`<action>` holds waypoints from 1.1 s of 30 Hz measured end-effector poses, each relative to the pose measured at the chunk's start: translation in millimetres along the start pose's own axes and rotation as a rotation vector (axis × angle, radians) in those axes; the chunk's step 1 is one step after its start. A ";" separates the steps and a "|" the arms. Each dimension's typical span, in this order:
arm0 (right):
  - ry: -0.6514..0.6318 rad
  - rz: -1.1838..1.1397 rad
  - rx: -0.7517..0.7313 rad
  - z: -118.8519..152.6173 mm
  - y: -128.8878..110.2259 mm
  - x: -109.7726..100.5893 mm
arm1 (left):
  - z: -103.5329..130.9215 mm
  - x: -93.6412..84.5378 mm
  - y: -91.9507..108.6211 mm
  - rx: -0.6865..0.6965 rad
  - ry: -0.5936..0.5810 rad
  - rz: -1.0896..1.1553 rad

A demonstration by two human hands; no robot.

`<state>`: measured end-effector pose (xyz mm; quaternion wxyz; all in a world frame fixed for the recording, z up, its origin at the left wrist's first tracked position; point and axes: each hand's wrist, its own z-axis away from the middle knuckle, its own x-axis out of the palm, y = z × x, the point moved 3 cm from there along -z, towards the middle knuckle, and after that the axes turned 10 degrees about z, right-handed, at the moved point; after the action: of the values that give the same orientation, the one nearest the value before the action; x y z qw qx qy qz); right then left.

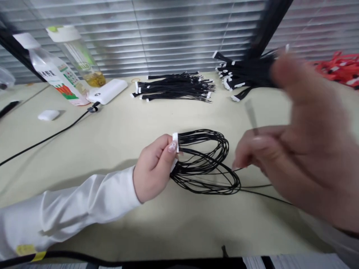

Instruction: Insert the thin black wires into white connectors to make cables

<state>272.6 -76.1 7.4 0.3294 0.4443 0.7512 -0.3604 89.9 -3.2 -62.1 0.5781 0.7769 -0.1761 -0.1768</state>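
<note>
My left hand (154, 168) pinches a white connector (175, 142) at the end of a looped black wire bundle (207, 164). A second white connector shows partly below the thumb. The loops extend right over the pale table. My right hand (297, 149), blurred by motion, is near the right side of the loops. Its thumb and index finger are pressed together around a thin, grey, blurred strip (251, 116) that points upward. Several loose black wires run from the bundle to the right, beneath the right hand.
Black cable bundles with white connectors lie at the back middle (176, 86) and back right (246, 73). Red cables (342, 69) sit far right. Two bottles (57, 71), a white power bank (108, 91) with a black cord and a small white case (48, 115) are at left.
</note>
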 end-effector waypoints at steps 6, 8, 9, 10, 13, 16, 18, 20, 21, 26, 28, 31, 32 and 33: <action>-0.093 0.075 -0.086 -5.8 -9.0 16.3 | 2.4 0.2 5.7 0.060 -0.027 -0.075; -0.090 0.057 -0.082 -7.2 -10.3 17.1 | 2.8 0.6 7.0 0.086 -0.041 -0.106; -0.089 0.047 -0.078 -7.4 -11.1 17.4 | 3.0 1.0 7.5 0.098 -0.052 -0.119; -0.088 0.035 -0.077 -7.3 -12.1 17.9 | 3.2 1.3 7.9 0.110 -0.067 -0.131; -0.091 0.015 -0.081 -6.6 -14.9 20.4 | 4.7 2.0 9.4 0.143 -0.113 -0.168; -0.115 0.013 -0.087 -6.6 -16.5 23.6 | 6.2 1.7 11.1 0.159 -0.135 -0.194; -0.122 0.005 -0.080 -7.0 -16.9 24.9 | 6.4 1.8 11.9 0.163 -0.142 -0.209; -0.119 -0.007 -0.066 -7.2 -17.3 25.5 | 6.0 2.4 12.4 0.171 -0.149 -0.231; -0.117 -0.013 -0.064 -7.2 -17.8 25.7 | 5.7 2.8 12.4 0.175 -0.155 -0.246; -0.133 -0.008 -0.081 -5.9 -21.2 26.6 | 6.7 3.2 12.7 0.210 -0.170 -0.302; -0.167 0.014 -0.085 -5.9 -21.6 26.5 | 7.5 2.6 13.6 0.227 -0.165 -0.321; -0.206 0.050 -0.090 -6.2 -20.9 25.5 | 7.6 2.4 15.5 0.244 -0.160 -0.348; -0.209 0.060 -0.094 -6.3 -20.6 25.0 | 7.5 2.6 16.1 0.247 -0.159 -0.353; -0.213 0.067 -0.099 -6.4 -20.4 24.7 | 7.4 2.9 16.5 0.247 -0.159 -0.356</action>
<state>243.5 -67.2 -4.4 0.4408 0.4115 0.7135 -0.3567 87.7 -15.3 -48.5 0.4225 0.8443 -0.1017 -0.3135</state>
